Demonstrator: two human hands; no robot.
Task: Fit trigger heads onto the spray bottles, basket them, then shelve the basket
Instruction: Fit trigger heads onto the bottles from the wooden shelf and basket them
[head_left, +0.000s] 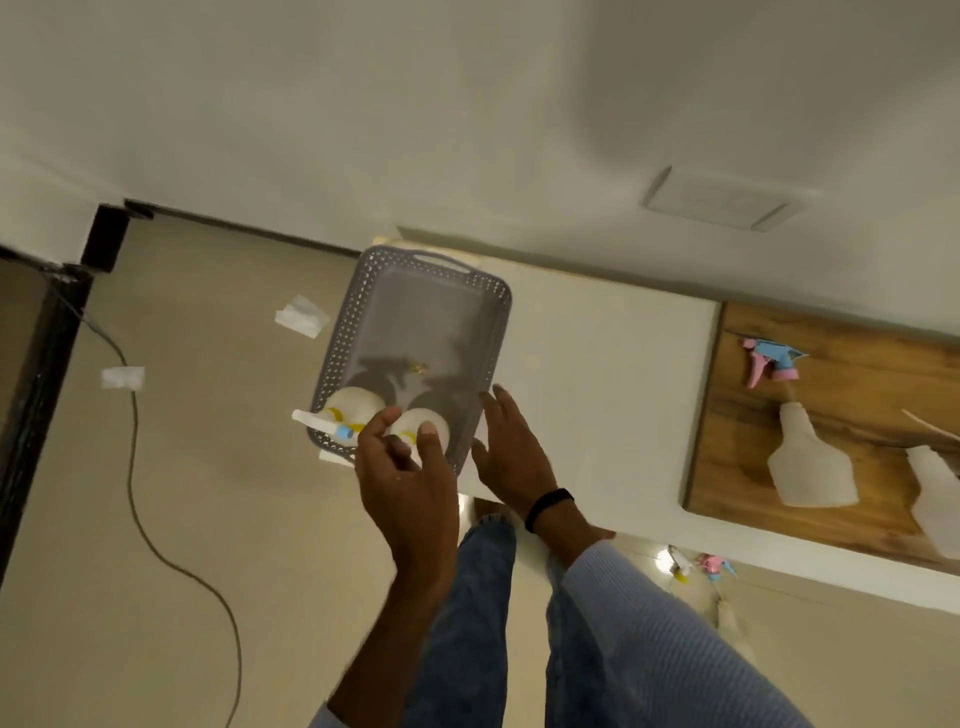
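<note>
A grey perforated basket (358, 312) sits at the left end of the white counter (613, 374), its near end overhanging. Two white spray bottles stand in that near end: one (353, 405) with a white, blue and yellow trigger head poking over the rim, and a second (423, 418) beside it. My left hand (410, 478) is over the second bottle, thumb and fingers curled round its neck and head. My right hand (511, 452) lies with straight fingers against the basket's right wall. A pink and blue trigger head (774, 361) and two headless bottles (810, 462) (935, 499) lie on a wooden board (857, 525).
Below the counter's edge, another bottle with a pink and blue head (691, 571) lies on the floor. A cable (135, 467) and scraps of paper (301, 314) are on the floor at left. A dark door frame (31, 415) stands at far left.
</note>
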